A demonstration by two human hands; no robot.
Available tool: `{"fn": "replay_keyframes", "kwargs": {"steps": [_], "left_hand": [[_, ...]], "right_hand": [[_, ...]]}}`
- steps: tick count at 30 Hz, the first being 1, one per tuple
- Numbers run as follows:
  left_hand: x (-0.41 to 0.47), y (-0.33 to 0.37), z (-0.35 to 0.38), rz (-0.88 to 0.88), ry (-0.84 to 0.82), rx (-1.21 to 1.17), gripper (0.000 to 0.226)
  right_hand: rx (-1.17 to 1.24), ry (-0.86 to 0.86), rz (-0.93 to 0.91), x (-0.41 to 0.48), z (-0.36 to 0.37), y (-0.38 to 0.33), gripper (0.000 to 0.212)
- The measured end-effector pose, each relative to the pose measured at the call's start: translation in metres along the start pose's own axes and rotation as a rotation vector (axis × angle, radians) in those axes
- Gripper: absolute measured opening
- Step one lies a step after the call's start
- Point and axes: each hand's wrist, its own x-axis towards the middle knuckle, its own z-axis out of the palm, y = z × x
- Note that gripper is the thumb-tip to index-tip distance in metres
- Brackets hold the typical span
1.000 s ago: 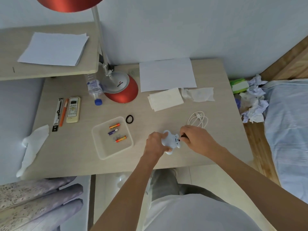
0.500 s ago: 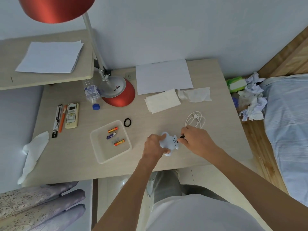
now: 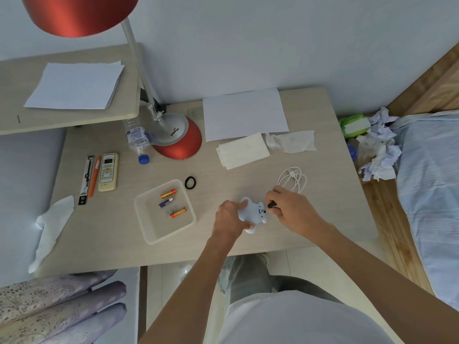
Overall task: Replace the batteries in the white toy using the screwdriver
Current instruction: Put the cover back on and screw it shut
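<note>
Head view: one white toy [image 3: 252, 212] sits near the desk's [image 3: 111, 232] front edge, with the left hand [image 3: 229, 216] curled round it. The right hand [image 3: 290, 209] pinches one dark screwdriver [image 3: 272, 204] against the toy. Three batteries [image 3: 166, 202] lie in one clear tray [image 3: 149, 230] just left.

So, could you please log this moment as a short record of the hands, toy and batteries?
left hand: grips the white toy
right hand: pinches the screwdriver, pointed at the toy
batteries: three lying in the tray, two orange, one purple
nearby: white cable beyond the right hand; black ring beside the tray
</note>
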Motion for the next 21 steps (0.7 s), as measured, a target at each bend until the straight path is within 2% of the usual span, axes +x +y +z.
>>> {"fn": "replay_keyframes", "kwargs": {"steps": [4,7,9,21], "left_hand": [[0.001,0.000,0.001,-0.002,0.000,0.008,0.089],[0.001,0.002,0.001,-0.010,0.002,0.012,0.088],[0.000,0.004,0.000,-0.009,0.000,0.020,0.088],[0.002,0.006,-0.002,-0.018,-0.012,0.027,0.089]], "right_hand": [[-0.027,-0.015,0.018,0.001,0.001,0.003,0.013],[-0.111,-0.020,0.065,0.003,0.002,0.004,0.036],[-0.156,-0.035,0.083,0.005,0.003,0.004,0.041],[-0.122,0.029,0.004,-0.003,0.006,-0.002,0.008]]}}
